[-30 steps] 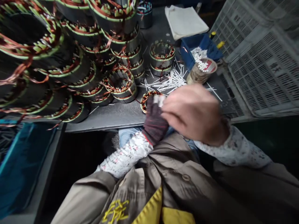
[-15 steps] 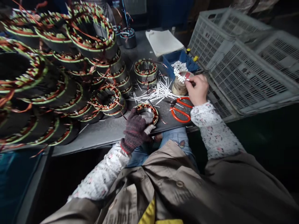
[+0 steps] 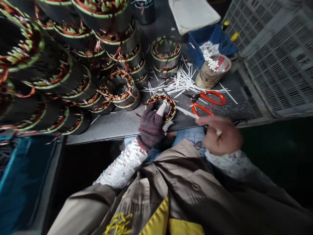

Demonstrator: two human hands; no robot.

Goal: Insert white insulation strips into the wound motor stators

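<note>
A small wound stator (image 3: 172, 115), with copper windings and a green-yellow rim, sits at the table's front edge. My left hand (image 3: 152, 125), in a dark maroon knit glove with white wrapping on some fingertips, grips it, fingers reaching into its bore. To the right, my bare right hand (image 3: 222, 135) is blurred by motion, closed around a thin white tube (image 3: 186, 111) whose far end points at the stator. A pair of red-handled scissors (image 3: 212, 97) lies just beyond that hand. Loose white tubes (image 3: 182, 80) are scattered behind the stator.
Stacked stators (image 3: 80, 78) fill the left side. A tape roll (image 3: 207, 73) holding short white pieces stands by a blue bin (image 3: 195, 40). White paper (image 3: 194, 14) lies behind; grey plastic crates (image 3: 274, 65) border the right. A blue container (image 3: 22, 182) is at lower left.
My right hand has left the tape roll and come back toward me, now with a white tube in it. My left hand stays on the stator. The view has tilted downward.
</note>
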